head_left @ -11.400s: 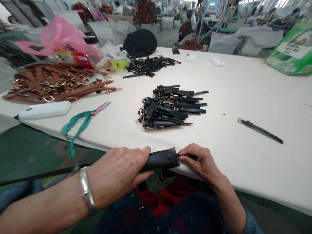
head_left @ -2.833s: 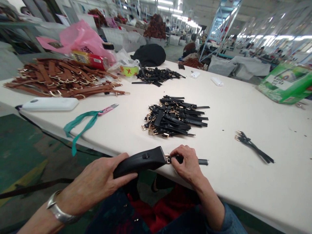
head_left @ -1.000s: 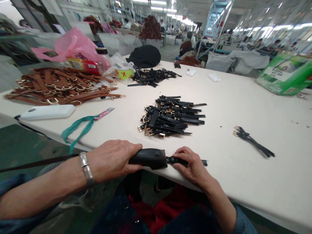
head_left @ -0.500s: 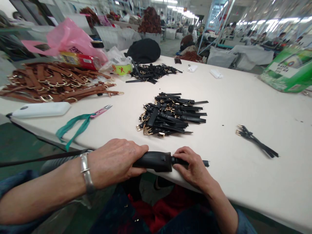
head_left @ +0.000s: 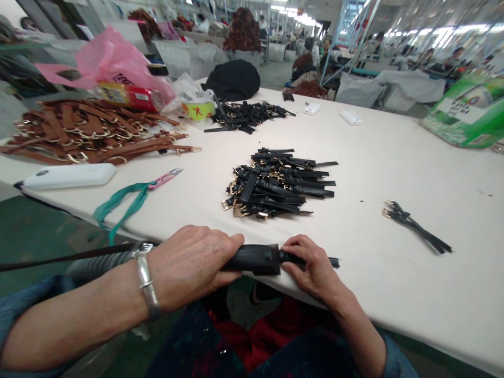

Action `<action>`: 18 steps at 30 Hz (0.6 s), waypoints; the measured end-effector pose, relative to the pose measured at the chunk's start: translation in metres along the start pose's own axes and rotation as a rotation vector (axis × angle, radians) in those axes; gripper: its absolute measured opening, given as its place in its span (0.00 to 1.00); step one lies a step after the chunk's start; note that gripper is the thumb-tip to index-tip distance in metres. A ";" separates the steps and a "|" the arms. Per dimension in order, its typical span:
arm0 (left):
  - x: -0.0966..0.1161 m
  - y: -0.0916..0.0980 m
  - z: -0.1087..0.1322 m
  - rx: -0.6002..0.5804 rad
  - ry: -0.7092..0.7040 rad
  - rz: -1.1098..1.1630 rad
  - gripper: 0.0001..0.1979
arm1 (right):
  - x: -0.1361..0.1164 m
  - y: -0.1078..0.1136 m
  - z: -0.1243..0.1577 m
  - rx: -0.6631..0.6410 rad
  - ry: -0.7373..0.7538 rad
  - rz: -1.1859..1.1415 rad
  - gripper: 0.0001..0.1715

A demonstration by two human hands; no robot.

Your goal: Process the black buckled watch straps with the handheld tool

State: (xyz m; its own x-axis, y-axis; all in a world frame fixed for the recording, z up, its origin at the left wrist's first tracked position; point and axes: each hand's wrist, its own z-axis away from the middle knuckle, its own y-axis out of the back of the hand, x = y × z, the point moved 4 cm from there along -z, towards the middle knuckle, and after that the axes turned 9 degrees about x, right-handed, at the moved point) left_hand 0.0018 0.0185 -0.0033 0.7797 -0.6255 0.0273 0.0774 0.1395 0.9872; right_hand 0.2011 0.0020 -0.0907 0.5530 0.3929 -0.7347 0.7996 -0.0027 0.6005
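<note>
The left hand (head_left: 192, 265) closes fully around a black tool (head_left: 254, 260) at the table edge (head_left: 394, 294). The right hand (head_left: 315, 268) grips a black strap (head_left: 289, 256) protruding from the tool. A pile of buckled straps (head_left: 271, 184) lies beyond.

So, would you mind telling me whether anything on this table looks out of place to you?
The green ribbon looks oddest: it runs from the pink thread snips and hangs over the table's front edge. A small bundle of black buckled straps also lies apart from the main pile.
</note>
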 end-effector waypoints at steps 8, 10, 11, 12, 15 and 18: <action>-0.004 -0.004 0.011 -0.098 0.065 0.020 0.13 | -0.002 0.000 0.003 -0.007 0.013 -0.032 0.18; -0.002 -0.001 0.009 -0.089 0.055 0.012 0.12 | -0.002 0.001 0.003 -0.005 0.009 -0.037 0.18; 0.000 0.000 0.007 -0.073 0.048 0.010 0.11 | -0.002 0.001 0.002 -0.002 0.006 -0.036 0.16; 0.002 0.000 0.006 -0.055 0.043 0.010 0.11 | -0.001 0.002 0.002 0.007 0.000 -0.034 0.14; 0.004 -0.004 0.004 -0.008 0.046 0.026 0.12 | 0.001 0.003 0.000 0.054 -0.024 -0.039 0.12; 0.000 -0.010 0.008 -0.021 0.065 0.069 0.13 | 0.003 0.003 -0.001 0.093 -0.027 -0.054 0.09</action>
State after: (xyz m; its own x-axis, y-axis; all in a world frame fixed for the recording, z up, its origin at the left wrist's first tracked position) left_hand -0.0037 0.0113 -0.0120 0.8222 -0.5629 0.0840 0.0345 0.1966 0.9799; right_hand 0.2047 0.0041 -0.0907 0.5133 0.3699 -0.7744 0.8462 -0.0680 0.5285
